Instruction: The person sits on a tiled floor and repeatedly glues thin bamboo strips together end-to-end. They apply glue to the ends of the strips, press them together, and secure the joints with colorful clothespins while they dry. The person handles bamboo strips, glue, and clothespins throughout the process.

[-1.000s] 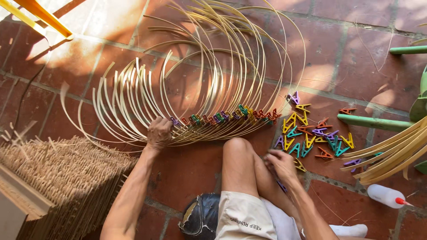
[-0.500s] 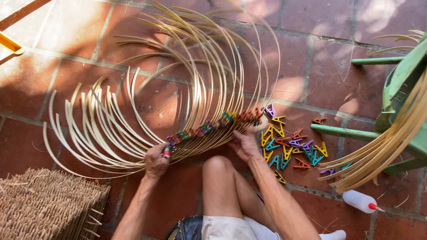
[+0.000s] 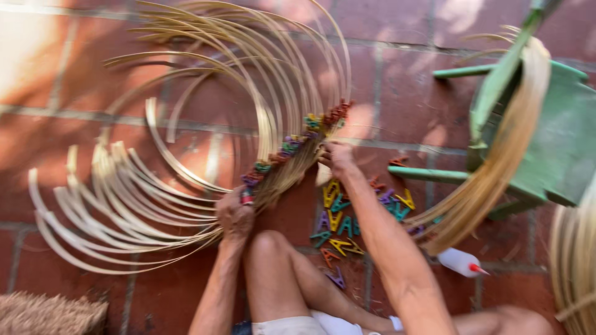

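Dozens of pale cane strips (image 3: pixel 186 186) fanned in looping arcs over the red brick floor (image 3: pixel 74 74), pinched together along one line by a row of coloured clothespins (image 3: pixel 292 146). Left hand (image 3: pixel 234 214) closed on the lower end of the pinned bundle; right hand (image 3: pixel 336 158) closed on the upper end, near the last pins. Judged light, springy, stiff along the length but ready to whip back if released; thin edges likely to splinter or kink under sharp bending. Best held at the clamped line, both ends, as now. Loose clothespins (image 3: pixel 338 217) scattered just right of the knee; glue bottle (image 3: pixel 459 263) beyond; green chair (image 3: pixel 546 142) draped with more cane. Versus half a second ago: right hand slid further up the pin row, view shifted left and closer
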